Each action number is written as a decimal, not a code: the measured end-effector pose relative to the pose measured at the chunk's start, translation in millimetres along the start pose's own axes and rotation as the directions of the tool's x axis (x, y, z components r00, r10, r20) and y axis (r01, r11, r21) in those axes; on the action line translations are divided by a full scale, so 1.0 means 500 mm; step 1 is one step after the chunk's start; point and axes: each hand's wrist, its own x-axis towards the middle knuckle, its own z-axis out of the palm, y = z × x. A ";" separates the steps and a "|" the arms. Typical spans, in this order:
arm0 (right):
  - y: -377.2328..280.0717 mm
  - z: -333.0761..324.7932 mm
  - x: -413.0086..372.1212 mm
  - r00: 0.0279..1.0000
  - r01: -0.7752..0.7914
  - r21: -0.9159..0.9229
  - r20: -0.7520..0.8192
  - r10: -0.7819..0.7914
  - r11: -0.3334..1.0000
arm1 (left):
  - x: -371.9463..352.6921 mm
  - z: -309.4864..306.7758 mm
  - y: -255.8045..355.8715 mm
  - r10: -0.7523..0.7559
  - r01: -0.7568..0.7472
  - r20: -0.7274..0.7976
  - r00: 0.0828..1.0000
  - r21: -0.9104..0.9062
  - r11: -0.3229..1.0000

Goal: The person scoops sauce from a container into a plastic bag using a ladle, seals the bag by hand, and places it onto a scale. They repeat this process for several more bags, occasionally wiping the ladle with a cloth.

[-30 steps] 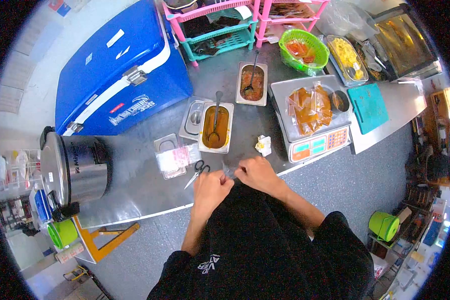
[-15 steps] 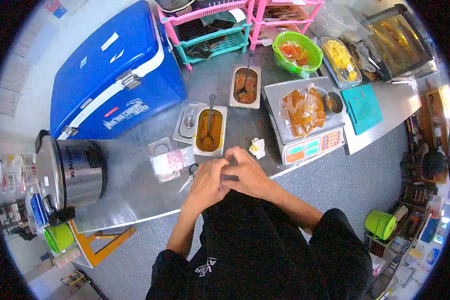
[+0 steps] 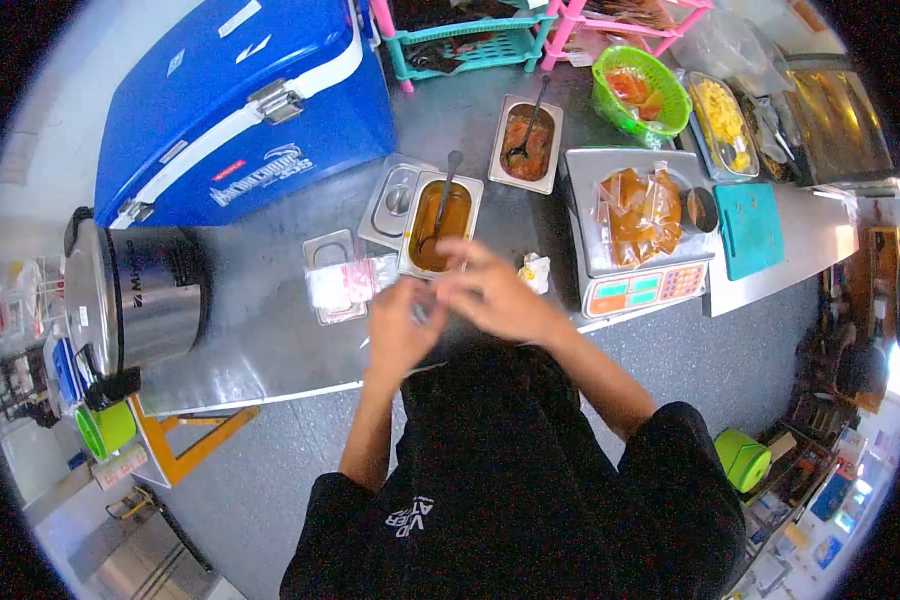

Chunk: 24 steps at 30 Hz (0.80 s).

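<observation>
My left hand (image 3: 400, 325) and my right hand (image 3: 495, 297) meet in front of my body, above the table's front edge. Their fingers are bent in towards each other, closed in a pinch, and slightly blurred. Whatever lies between them is too small or hidden to name. Just beyond my fingers stands a steel pan (image 3: 458, 215) of orange-brown sauce with a ladle (image 3: 443, 200) in it. Left of my left hand, clear plastic bags (image 3: 342, 287) with pink-red marks lie over a steel lid (image 3: 328, 250). A crumpled white wrapper (image 3: 536, 273) rests to the right of my right hand.
A second sauce pan (image 3: 526, 145) with a spoon stands farther back. On the right, a scale (image 3: 635, 290) carries bagged orange-brown sauce (image 3: 642, 215), beside a teal cutting board (image 3: 753, 230). A blue cooler (image 3: 260, 130) and a large steel pot (image 3: 155, 290) take up the left side.
My head view has shifted, so the table's things appear higher and most sit farther right. My hands have moved slightly apart, and the right fingers have lifted off the left. The scissors are now mostly covered.
</observation>
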 end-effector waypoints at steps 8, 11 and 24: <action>0.179 -0.084 0.237 0.953 -0.244 -0.624 -0.295 0.066 0.742 | 0.006 0.104 -0.202 -0.464 0.184 -0.122 0.878 -0.808 0.560; 0.173 -0.086 0.226 0.973 -0.228 -0.777 -0.152 0.176 0.587 | 0.012 0.148 -0.244 -0.476 0.147 -0.088 0.875 -0.889 0.434; 0.099 -0.113 0.054 0.987 -0.026 -0.911 0.041 0.153 0.412 | 0.039 0.140 -0.178 -0.440 0.128 -0.160 0.884 -0.822 0.555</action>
